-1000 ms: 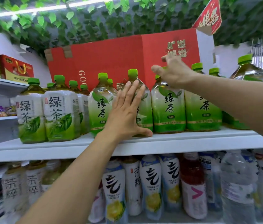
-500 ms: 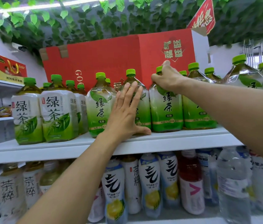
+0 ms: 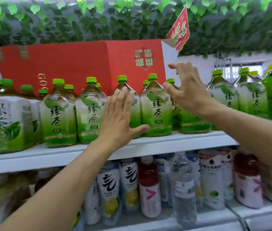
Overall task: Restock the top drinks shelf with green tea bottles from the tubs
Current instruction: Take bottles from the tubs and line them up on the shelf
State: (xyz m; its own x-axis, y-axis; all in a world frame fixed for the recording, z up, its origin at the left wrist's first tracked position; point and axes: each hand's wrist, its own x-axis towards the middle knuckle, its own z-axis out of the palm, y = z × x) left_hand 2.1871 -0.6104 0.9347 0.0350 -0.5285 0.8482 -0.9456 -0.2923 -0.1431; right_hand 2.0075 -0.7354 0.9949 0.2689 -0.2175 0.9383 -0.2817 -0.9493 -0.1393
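Two hands work the top shelf (image 3: pixel 173 139) at once. Our left hand (image 3: pixel 117 117) lies flat, fingers straight and together, pressed against the front of a green tea bottle (image 3: pixel 132 112) in the front row, thumb spread low toward the shelf edge. Our right hand (image 3: pixel 188 90) hovers just to the right, fingers spread apart and holding nothing, its thumb close to the shoulder of the neighbouring green tea bottle (image 3: pixel 156 110); whether it touches we cannot tell.

We judge the step to be squaring up the row. To do it well, we push with the flat left palm low on the body, not near the cap, so the bottle slides back without tipping. We keep the right grip open beside the neighbour's neck to steady it if it rocks. Behind the left grip the red carton (image 3: pixel 75 64) leaves little depth, so we stop once the bottle meets the one behind.

Left of the left grip, more green tea bottles fill the shelf, and a white-labelled green tea multipack (image 3: pixel 6 124) stands further left. Below both grips, mixed drinks fill the lower shelf (image 3: pixel 212 215).
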